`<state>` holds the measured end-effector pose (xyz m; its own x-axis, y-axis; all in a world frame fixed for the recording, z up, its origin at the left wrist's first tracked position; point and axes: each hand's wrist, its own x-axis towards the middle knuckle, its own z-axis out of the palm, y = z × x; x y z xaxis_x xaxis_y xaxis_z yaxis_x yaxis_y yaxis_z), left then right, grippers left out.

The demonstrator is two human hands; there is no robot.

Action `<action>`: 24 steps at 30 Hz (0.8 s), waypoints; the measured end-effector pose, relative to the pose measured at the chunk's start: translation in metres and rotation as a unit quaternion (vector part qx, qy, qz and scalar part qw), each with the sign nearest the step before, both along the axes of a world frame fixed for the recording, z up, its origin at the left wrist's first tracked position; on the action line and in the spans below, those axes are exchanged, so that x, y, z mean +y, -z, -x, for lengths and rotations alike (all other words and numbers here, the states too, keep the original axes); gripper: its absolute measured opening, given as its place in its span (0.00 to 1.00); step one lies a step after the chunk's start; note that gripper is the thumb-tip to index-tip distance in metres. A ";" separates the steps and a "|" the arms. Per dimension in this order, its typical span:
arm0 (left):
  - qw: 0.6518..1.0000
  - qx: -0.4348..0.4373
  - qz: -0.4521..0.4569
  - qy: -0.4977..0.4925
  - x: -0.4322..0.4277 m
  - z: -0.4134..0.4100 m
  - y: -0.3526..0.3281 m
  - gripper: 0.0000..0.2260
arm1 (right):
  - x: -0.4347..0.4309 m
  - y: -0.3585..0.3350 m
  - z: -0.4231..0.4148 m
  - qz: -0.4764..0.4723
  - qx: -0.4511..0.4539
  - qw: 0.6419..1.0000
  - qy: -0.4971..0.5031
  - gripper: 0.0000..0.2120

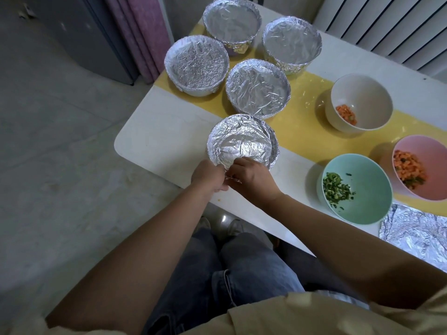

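A foil sheet (pixel 416 235) lies at the counter's (pixel 157 141) near right. The left hand (pixel 209 176) and right hand (pixel 251 180) meet at the wrapped bowl's (pixel 242 139) near rim. Their fingers are curled, and both pinch its crumpled edge. It sits near the counter's left end. To the right stand a green bowl (pixel 367 201), a pink bowl (pixel 430 151) and a white bowl (pixel 362 90). Four covered bowls (pixel 257 87) stand behind.

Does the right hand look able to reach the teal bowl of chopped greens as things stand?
Probably yes: the teal bowl sits just right of the right hand, bare table between, though that hand now pinches foil.
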<state>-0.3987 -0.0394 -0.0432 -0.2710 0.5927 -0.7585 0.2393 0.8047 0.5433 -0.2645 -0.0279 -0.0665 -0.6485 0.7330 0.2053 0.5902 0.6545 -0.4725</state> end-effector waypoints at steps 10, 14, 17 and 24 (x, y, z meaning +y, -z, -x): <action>0.999 -0.033 0.009 -0.008 0.000 -0.002 -0.005 0.11 | 0.001 -0.004 -0.006 0.045 0.014 0.998 -0.034 0.06; 1.000 -0.013 0.004 0.003 0.001 -0.002 -0.007 0.12 | -0.002 -0.004 -0.002 0.035 0.018 0.999 -0.018 0.04; 1.000 0.003 0.008 0.022 0.003 -0.001 -0.009 0.08 | -0.004 -0.003 -0.001 0.041 0.018 0.999 -0.015 0.02; 0.998 0.015 0.017 0.058 0.006 0.016 -0.007 0.13 | 0.000 -0.006 -0.027 0.060 -0.001 0.997 -0.057 0.07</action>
<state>-0.4143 -0.0335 -0.0358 -0.2251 0.5950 -0.7716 0.3470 0.7889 0.5071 -0.2373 -0.0284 -0.0602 -0.7296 0.6734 0.1196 0.5163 0.6569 -0.5494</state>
